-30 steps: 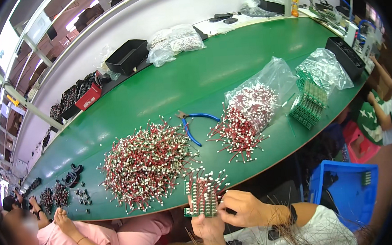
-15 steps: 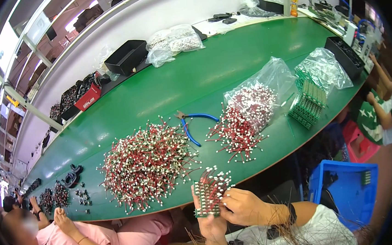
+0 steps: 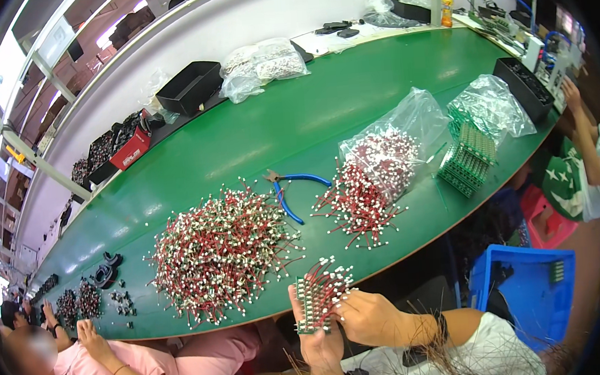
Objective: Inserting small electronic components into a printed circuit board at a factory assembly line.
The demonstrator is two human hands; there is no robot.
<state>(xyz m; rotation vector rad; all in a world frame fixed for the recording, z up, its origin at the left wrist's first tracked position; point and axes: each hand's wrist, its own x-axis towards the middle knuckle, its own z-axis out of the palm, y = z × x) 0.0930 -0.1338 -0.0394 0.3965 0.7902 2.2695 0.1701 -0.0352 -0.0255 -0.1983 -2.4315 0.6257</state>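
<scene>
A green circuit board panel point(image 3: 311, 312) bristling with red wires tipped by white connectors rests in my left hand point(image 3: 323, 355), just off the table's near edge. My left thumb and fingers close around its lower part. My right hand point(image 3: 374, 318) is at the panel's right side, its fingers pinched together by the wire ends; what lies between the fingertips is too small to make out. Beyond my hands spreads a large heap of red-wired pieces with white connectors point(image 3: 221, 254). More red wires point(image 3: 369, 214) spill from a clear plastic bag point(image 3: 418, 118) to the right.
Blue-handled cutting pliers point(image 3: 288, 199) lie between both heaps. Stacked green boards point(image 3: 469, 163) and a black tray point(image 3: 525, 89) stand at right. A blue bin point(image 3: 486, 275) is below the table edge. A co-worker in pink point(image 3: 152, 372) sits at left; another person's arm point(image 3: 584, 130) shows far right.
My right hand's fingers have shifted slightly along the panel's right side. The panel stays in my left hand, tilted a little differently. The whole view has moved slightly.
</scene>
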